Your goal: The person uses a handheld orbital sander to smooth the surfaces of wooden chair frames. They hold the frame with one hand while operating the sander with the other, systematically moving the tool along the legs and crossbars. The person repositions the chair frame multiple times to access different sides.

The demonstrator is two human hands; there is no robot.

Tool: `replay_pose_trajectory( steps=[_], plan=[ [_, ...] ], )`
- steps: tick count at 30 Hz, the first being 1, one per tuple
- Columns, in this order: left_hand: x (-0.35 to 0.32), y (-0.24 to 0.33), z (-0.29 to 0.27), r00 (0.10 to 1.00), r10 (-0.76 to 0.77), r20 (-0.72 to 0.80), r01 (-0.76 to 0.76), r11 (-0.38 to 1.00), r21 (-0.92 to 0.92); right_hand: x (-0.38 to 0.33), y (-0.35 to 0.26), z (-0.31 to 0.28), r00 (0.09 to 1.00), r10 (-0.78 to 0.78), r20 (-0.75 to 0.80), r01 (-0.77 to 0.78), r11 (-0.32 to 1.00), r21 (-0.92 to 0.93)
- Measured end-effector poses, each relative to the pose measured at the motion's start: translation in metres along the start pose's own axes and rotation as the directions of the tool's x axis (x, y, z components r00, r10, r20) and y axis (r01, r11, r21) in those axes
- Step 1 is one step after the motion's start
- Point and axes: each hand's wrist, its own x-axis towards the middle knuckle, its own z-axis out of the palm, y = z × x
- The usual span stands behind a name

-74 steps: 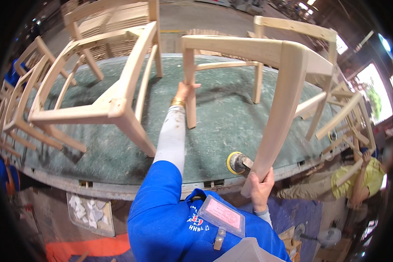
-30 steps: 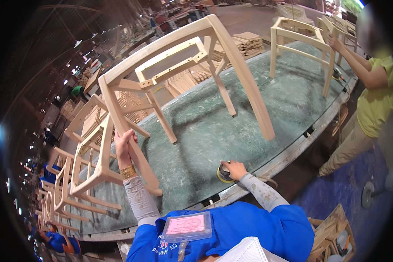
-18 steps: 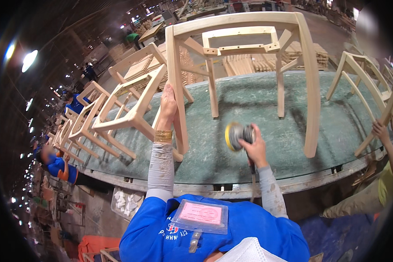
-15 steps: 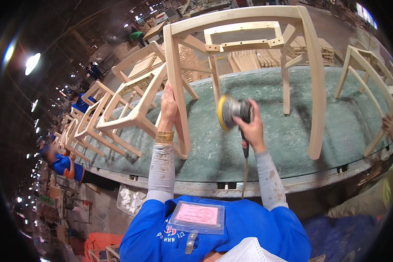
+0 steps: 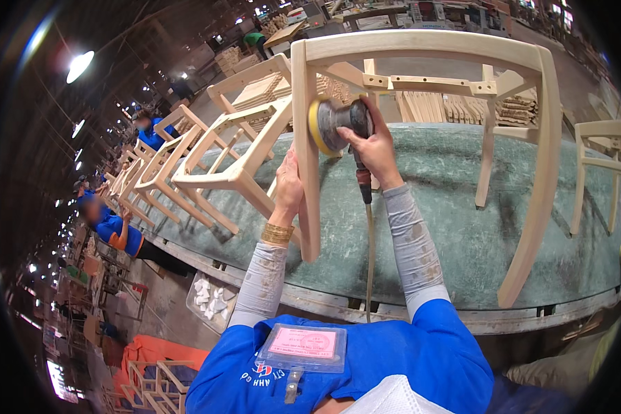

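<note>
A pale wooden chair frame (image 5: 421, 43) stands on the green-topped bench (image 5: 407, 255) in front of me. My left hand (image 5: 289, 185) is closed on the outer side of its left leg (image 5: 306, 207), around mid-height. My right hand (image 5: 378, 148) grips an orbital sander (image 5: 339, 124), grey and black with a yellow-edged pad. The pad faces left and appears to rest against the inner face of that same leg, above my left hand. From the sander a hose (image 5: 370, 255) runs down over the bench's near edge.
More wooden chair frames (image 5: 234, 169) line the bench to the left, and another frame (image 5: 600, 162) stands at right. Stacked wooden parts (image 5: 455, 109) lie beyond the bench. A co-worker in blue (image 5: 121, 231) is at the far left. A bin of white pieces (image 5: 210, 298) sits below the near edge.
The sander in my right hand has moved left and up, from the gap between the legs to the left leg. My left hand keeps hold of that leg. The whole view has shifted.
</note>
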Motion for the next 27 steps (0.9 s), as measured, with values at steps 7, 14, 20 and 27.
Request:
replay_pose_trajectory(
  steps=[7,14,20,27],
  plan=[
    [0.002,0.012,0.003,1.0,-0.014,0.013,0.013,1.0,0.019,0.007,-0.004,0.003,1.0,0.001,0.023,-0.001,1.0,0.006],
    [0.006,0.006,0.003,0.997,0.062,0.04,-0.058,0.994,-0.091,-0.013,0.001,-0.029,0.995,0.074,0.067,-0.061,0.981,-0.182],
    [0.008,-0.005,0.003,0.991,0.097,0.089,-0.097,0.995,-0.007,-0.033,-0.047,-0.044,0.993,0.072,-0.089,-0.089,0.975,-0.203],
    [0.001,-0.015,-0.01,0.992,0.091,0.083,-0.086,0.995,-0.059,0.018,-0.037,0.006,1.0,0.018,0.022,-0.013,0.984,-0.176]
  ],
)
